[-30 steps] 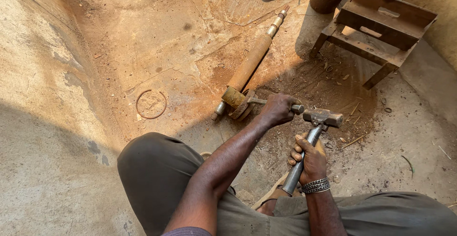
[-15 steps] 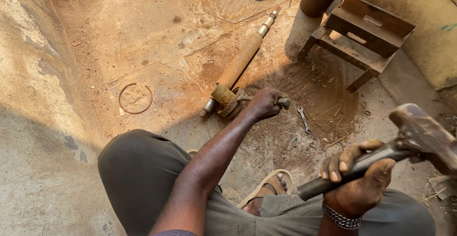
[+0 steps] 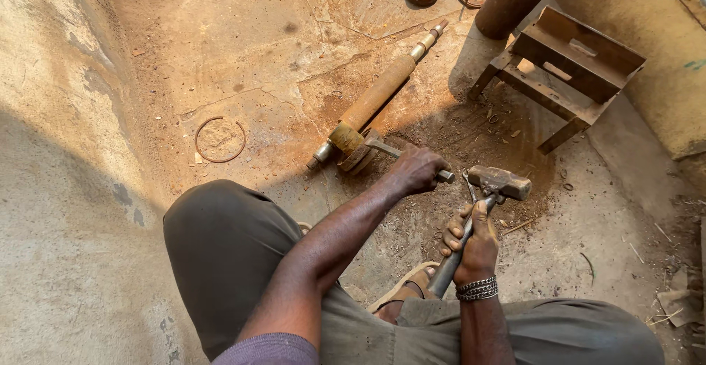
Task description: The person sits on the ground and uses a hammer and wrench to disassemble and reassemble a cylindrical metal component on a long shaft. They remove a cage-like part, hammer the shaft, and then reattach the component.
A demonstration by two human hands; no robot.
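The rusty shaft (image 3: pixel 371 100) lies on the floor, left hand (image 3: pixel 416 170) clamped on a chisel (image 3: pixel 390 151) against it, right hand (image 3: pixel 474 243) gripping the hammer (image 3: pixel 500 182) at the chisel's head: striking step, needing a square blow.

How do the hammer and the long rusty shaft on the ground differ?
The hammer is gripped by its handle in the right hand; the rusty shaft lies loose on the floor. The hammer is grey and short with a blocky head; the shaft is orange-brown, much longer and round. Both look like worn metal.

left hand (image 3: pixel 415 170) gripping chisel (image 3: pixel 401 155), right hand (image 3: pixel 474 243) holding hammer (image 3: pixel 500 182)
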